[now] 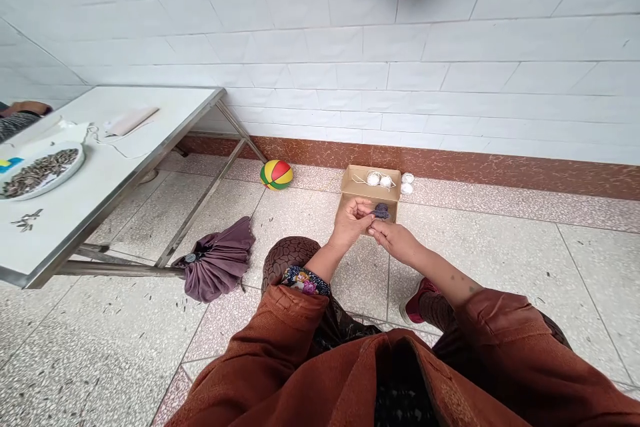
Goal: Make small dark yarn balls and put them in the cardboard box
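Observation:
My left hand (353, 221) and my right hand (394, 240) meet in front of me, fingertips touching. Both are closed in a pinch around a small dark purple piece (381, 212) that looks like knitted or crocheted yarn. Its lower edge is hidden by my fingers, and I cannot make out a hook or needle. Right behind the hands, an opened cardboard box (349, 181) stands on the floor. White yarn balls (379, 179) with loose strands lie in its raised lid, and the lower part is partly covered by my hands.
More white balls (407, 183) lie right of the box. To the left are a striped ball (277, 175), a folded purple umbrella (220, 260) and a metal-framed table (165, 127). The table bears a plate (77, 163) of seeds. Another person's arm (23, 121) shows at far left.

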{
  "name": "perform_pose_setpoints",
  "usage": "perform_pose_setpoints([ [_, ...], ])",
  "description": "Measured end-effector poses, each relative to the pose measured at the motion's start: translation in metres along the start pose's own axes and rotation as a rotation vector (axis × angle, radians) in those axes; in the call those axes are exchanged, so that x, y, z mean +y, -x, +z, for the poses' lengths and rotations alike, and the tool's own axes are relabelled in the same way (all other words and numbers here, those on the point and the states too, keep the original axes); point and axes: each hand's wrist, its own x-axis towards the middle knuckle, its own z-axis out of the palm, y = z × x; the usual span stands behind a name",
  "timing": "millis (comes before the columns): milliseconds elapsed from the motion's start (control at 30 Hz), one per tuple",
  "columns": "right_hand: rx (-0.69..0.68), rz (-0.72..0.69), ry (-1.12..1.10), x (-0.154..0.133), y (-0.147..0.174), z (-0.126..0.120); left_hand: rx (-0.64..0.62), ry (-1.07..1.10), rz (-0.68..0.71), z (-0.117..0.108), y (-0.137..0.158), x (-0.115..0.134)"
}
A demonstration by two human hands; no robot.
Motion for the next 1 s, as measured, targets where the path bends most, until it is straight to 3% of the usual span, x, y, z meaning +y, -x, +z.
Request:
perform_pose_setpoints([
  [67, 0.042, -0.064, 0.053, -0.003, 0.000, -0.008, 0.026, -0.062, 0.029, 0.000, 0.000, -0.002],
  [167, 0.160, -0.047, 0.040, 0.001, -0.007, -0.024, 0.014, -0.117, 0.049, 0.000, 0.001, -0.004],
  [333, 0.340, 0.032, -0.100, 0.018, -0.020, -0.036, -0.188, -0.047, -0.013, -0.001, 0.003, -0.002],
  [500, 0.265, 0.108, -0.186, 0.027, -0.018, -0.015, -0.206, 0.094, -0.056, -0.006, 0.003, -0.001],
  [667, 0.123, 0.114, -0.135, 0.013, -0.005, 0.008, -0.044, 0.081, -0.039, -0.011, -0.001, -0.004],
  [800, 0.127, 0.012, -0.127, -0.002, -0.001, 0.000, 0.080, -0.058, -0.011, -0.014, -0.004, -0.010],
  [867, 0.196, 0.003, -0.127, -0.002, -0.004, -0.012, 0.048, -0.099, -0.012, -0.014, -0.004, -0.011],
  [1000, 0.333, 0.094, -0.148, 0.013, -0.013, -0.027, -0.150, -0.054, -0.040, -0.014, 0.002, -0.008],
])
